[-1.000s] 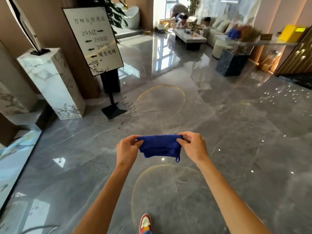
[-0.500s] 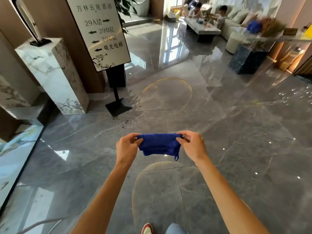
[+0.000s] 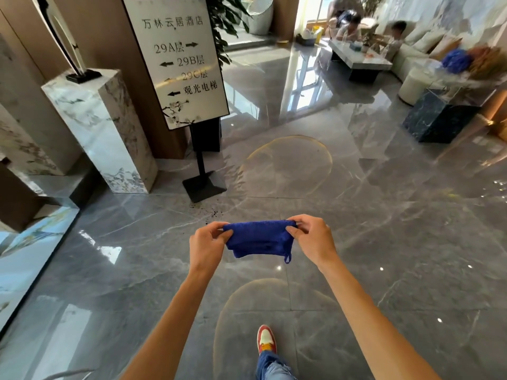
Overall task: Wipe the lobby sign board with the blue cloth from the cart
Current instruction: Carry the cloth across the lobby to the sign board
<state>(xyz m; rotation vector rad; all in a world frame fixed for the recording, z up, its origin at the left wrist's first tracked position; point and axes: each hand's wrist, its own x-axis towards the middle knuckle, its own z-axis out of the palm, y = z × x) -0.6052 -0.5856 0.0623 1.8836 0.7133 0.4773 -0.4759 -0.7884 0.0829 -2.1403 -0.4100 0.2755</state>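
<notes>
- My left hand [image 3: 207, 246] and right hand [image 3: 312, 241] pinch the folded blue cloth [image 3: 258, 238] at its ends, stretched between them above the grey floor [image 3: 384, 229].
- The sign board [image 3: 178, 58] stands ahead left, well apart.

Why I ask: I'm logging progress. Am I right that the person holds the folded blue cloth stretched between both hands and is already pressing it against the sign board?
Not quite. The head view shows the blue cloth held between the left hand and right hand, but in the air over the floor, apart from the sign board, which stands ahead to the left.
</notes>
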